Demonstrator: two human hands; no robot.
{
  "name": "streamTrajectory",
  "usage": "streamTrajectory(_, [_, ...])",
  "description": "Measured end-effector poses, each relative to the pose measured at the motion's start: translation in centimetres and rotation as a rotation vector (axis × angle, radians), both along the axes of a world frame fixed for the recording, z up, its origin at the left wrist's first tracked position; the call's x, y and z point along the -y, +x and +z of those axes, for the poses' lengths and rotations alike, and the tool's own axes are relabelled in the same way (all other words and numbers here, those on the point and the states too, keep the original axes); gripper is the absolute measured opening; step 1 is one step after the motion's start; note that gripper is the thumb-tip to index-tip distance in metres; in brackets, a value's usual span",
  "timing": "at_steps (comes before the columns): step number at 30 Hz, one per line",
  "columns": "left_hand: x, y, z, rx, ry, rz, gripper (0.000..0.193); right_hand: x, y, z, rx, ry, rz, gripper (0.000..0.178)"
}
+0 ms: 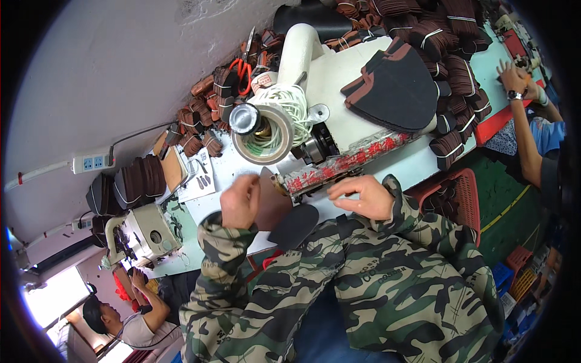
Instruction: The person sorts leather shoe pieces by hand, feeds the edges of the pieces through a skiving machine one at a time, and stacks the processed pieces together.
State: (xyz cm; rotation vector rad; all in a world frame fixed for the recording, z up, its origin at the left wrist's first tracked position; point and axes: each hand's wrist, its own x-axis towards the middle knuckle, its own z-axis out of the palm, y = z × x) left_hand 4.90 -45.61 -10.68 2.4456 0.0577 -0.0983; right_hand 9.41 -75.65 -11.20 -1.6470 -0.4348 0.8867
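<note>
My left hand [241, 199] is raised over the table, just left of the sewing machine's head, with its fingers curled in. Whatever those fingers may hold is hidden. Beside it lies a flat brown piece [273, 209], and a dark rounded insole-shaped piece [295, 226] overlaps it at the table's near edge, touching neither hand as far as I can tell. To the right, my right hand [364, 196] hovers at the near side of the beige sewing machine [330, 78], its fingers stretched leftward and slightly bent, with nothing visible in them.
Stacked dark pieces with brown edges [396, 88] lie on the machine bed. A tape roll [263, 154], white cord [284, 100] and orange-handled scissors [242, 75] sit behind. Tied brown bundles [463, 72] line the table. A red basket [466, 199] stands right. Two co-workers sit at either side.
</note>
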Motion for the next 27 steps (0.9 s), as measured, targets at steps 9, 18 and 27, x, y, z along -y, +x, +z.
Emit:
streamTrajectory(9, [5.5,-9.1,-5.3,-0.651,-0.624,-0.14,0.048,-4.5,-4.1,-9.0,0.288,-0.098,0.365,0.018])
streamTrajectory(18, [6.2,-11.3,-7.9,-0.689,-0.571,-0.166,0.024,-2.8,-3.6,-8.6,-0.311,-0.097,0.487,0.027])
streamTrajectory(27, [3.1,1.2,3.1,-0.377,-0.824,-0.143,0.018,-5.5,-1.4,2.5,0.212,0.033,-0.187,0.028])
